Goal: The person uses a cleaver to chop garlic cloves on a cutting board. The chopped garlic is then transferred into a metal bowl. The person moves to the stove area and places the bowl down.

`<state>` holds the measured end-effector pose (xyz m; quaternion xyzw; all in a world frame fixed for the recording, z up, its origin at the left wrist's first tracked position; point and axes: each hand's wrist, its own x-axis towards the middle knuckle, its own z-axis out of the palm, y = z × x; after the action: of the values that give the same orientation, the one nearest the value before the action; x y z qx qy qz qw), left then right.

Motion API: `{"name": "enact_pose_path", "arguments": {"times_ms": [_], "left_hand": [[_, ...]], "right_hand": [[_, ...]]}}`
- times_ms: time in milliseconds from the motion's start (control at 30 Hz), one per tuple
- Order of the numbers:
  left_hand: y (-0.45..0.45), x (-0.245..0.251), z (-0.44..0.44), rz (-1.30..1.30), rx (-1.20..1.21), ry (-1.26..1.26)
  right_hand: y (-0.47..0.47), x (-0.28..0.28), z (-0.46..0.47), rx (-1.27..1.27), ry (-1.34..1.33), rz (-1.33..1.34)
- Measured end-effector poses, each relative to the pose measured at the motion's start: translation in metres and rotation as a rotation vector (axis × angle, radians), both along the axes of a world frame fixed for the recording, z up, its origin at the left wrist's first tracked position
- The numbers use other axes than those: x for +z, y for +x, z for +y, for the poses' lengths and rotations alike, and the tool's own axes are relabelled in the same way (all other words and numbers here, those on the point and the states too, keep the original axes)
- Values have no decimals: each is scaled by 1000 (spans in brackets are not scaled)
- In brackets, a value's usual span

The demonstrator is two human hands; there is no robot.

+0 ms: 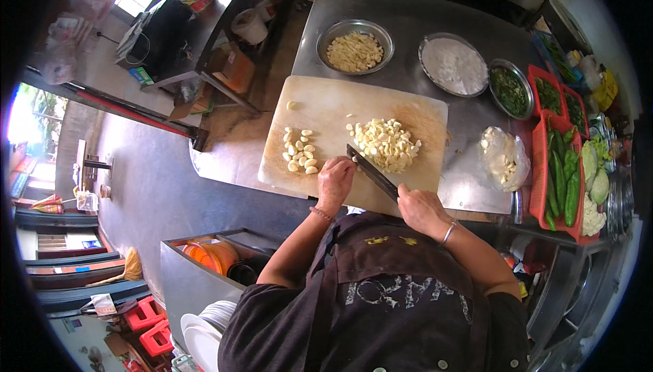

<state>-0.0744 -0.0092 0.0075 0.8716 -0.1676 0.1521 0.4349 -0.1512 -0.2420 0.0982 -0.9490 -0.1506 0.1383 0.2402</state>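
Observation:
My right hand point(422, 212) grips the handle of a dark-bladed kitchen knife point(375, 172), its blade slanting up and left over a white plastic cutting board point(326, 101). Curled beside the blade tip, my left hand point(336, 178) pinches a garlic clove point(355, 159), mostly covered by the fingers. Right of the knife lies a heap of cut garlic pieces point(386, 143). Whole peeled garlic cloves point(300, 150) are scattered on the board's left part, with a single one farther back.
Behind the board stand a metal bowl of chopped pale pieces point(354, 50), a bowl of white powder point(454, 66) and a bowl of chopped greens point(510, 91). A plastic bag of garlic point(504, 158) and a red basket of green peppers point(558, 178) are at right. Stacked plates point(206, 328) stand lower left.

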Motion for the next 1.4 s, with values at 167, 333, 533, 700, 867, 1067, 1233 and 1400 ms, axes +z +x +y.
{"name": "enact_pose_path", "arguments": {"times_ms": [167, 333, 533, 700, 867, 1067, 1233, 1400], "left_hand": [[19, 8, 10, -94, -56, 101], [114, 10, 53, -273, 425, 375], [176, -21, 93, 18, 266, 315], [107, -20, 42, -43, -19, 245], [19, 5, -5, 38, -116, 54], [1, 9, -14, 31, -10, -6], [0, 6, -14, 18, -6, 5], [0, 2, -14, -8, -7, 13]], "right_hand": [[-1, -1, -6, -77, 48, -45], [1, -7, 5, -44, 35, -36], [8, -18, 0, -169, -11, -20], [7, -20, -13, -202, 1, 18], [6, -13, -9, -185, 17, -12], [-5, 7, -6, -67, -65, -97], [-4, 10, -3, -23, -138, -93], [-9, 11, -8, -21, -136, -74]]}}
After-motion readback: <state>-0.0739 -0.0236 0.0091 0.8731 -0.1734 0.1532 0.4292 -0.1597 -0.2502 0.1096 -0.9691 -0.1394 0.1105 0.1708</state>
